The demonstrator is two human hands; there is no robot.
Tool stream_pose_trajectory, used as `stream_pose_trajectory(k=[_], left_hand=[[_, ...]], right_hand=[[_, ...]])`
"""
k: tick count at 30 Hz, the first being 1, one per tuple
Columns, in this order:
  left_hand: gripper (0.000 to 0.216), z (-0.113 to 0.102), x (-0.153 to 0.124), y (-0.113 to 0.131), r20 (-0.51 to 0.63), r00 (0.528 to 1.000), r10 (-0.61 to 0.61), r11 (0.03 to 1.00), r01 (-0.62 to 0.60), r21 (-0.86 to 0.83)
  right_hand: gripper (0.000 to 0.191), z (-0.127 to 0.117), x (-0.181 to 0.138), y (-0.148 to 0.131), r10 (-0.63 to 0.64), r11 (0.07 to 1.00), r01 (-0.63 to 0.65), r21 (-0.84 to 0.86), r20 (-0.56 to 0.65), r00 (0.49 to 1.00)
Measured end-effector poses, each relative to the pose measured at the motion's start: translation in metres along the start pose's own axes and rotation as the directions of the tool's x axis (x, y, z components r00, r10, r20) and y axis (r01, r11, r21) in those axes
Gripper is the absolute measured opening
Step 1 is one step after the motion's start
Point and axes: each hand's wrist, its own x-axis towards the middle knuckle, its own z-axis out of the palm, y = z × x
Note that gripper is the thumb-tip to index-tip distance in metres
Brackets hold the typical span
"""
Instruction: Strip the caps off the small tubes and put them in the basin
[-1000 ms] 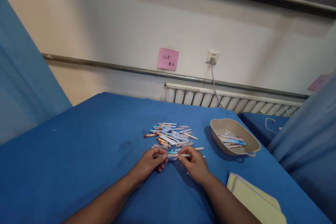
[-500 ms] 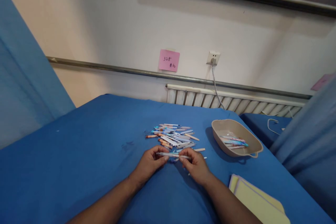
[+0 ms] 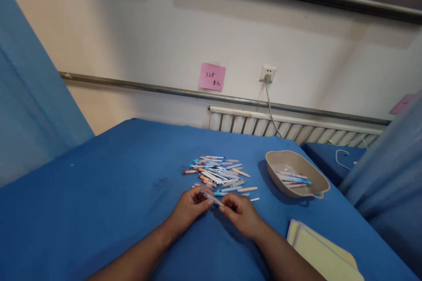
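Note:
A pale, see-through pen point(image 3: 212, 197) is held slantwise over the bed-like blue surface, its lower end pointing right and towards me. My left hand point(image 3: 194, 204) pinches it between thumb and fingers. At the other end, the thumb and fingertips of my right hand point(image 3: 242, 215) close on the pen's tip. Just beyond both hands lies a loose pile of pen parts point(image 3: 219, 175): white sticks, grey-blue barrels and orange-brown pieces. A peach-coloured barrel point(image 3: 247, 189) rests at the near right of the pile.
To the right stands a beige basin point(image 3: 273, 164) with several pens point(image 3: 293, 178) in it. Yellow sheets or cloths point(image 3: 319, 250) lie near my right forearm. Blue cloth point(image 3: 108, 193) covers the table. Behind are a radiator point(image 3: 247, 123) and a plugged-in cable point(image 3: 270, 105).
The pen has gone from nearly level to tilted, its right end now lower and nearer me. My right hand has shifted slightly left and down along with it.

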Motion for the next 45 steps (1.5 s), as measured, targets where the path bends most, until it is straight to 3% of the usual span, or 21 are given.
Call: stream_pose_trajectory(k=[3,7,13,20,25,30,32,35,39,40,42,43,45], left_hand=[[0.03,0.001,-0.002,0.004,0.016,0.999,-0.044,0.999,0.044,-0.02],[0.03,0.001,-0.004,0.01,0.053,0.994,-0.1,0.994,0.103,-0.047],[0.029,-0.002,-0.006,0.006,0.172,0.978,-0.122,0.984,0.143,-0.111],[0.031,0.003,-0.006,0.004,0.213,0.969,-0.125,0.989,0.139,-0.053],[0.035,0.001,-0.004,0.004,0.204,0.97,-0.135,0.988,0.148,-0.049],[0.035,-0.001,0.0,0.005,0.165,0.971,-0.173,0.981,0.184,-0.055],[0.037,-0.001,0.002,0.005,0.142,0.97,-0.199,0.976,0.209,-0.062],[0.04,-0.003,0.006,0.002,0.131,0.968,-0.216,0.972,0.225,-0.061],[0.042,-0.007,0.011,-0.002,0.15,0.962,-0.228,0.969,0.239,-0.061],[0.042,-0.008,0.012,-0.003,0.152,0.961,-0.229,0.969,0.241,-0.062],[0.041,-0.008,0.013,-0.004,0.157,0.96,-0.23,0.968,0.242,-0.065],[0.041,-0.008,0.013,-0.004,0.157,0.96,-0.232,0.967,0.245,-0.065],[0.042,-0.007,0.013,-0.003,0.149,0.961,-0.231,0.967,0.243,-0.07]], right_hand=[[0.02,0.002,-0.001,-0.001,0.045,0.985,-0.056,0.16,0.073,0.996],[0.034,0.004,-0.002,-0.004,0.09,0.886,-0.166,0.432,0.192,0.977],[0.044,0.006,-0.002,-0.009,0.118,0.796,-0.271,0.541,0.3,0.946],[0.041,0.008,-0.002,-0.012,0.119,0.829,-0.209,0.519,0.202,0.972],[0.032,0.01,0.0,-0.01,0.072,0.928,-0.091,0.361,0.067,0.995],[0.03,0.001,0.008,-0.011,0.089,0.94,-0.042,0.339,-0.125,0.988],[0.032,-0.009,0.011,-0.013,0.097,0.935,-0.004,0.355,-0.246,0.964],[0.033,-0.039,0.013,-0.016,0.15,0.914,0.044,0.403,-0.436,0.887],[0.046,-0.105,0.01,-0.012,0.286,0.9,0.049,0.433,-0.672,0.683],[0.055,-0.123,0.009,-0.008,0.315,0.917,-0.011,0.4,-0.706,0.634],[0.067,-0.16,0.006,0.003,0.329,0.942,-0.251,0.221,-0.747,0.578],[0.068,-0.176,0.005,0.009,0.328,0.908,-0.412,0.081,-0.749,0.575],[0.061,-0.202,0.003,0.023,0.362,0.847,-0.532,-0.001,-0.732,0.577]])
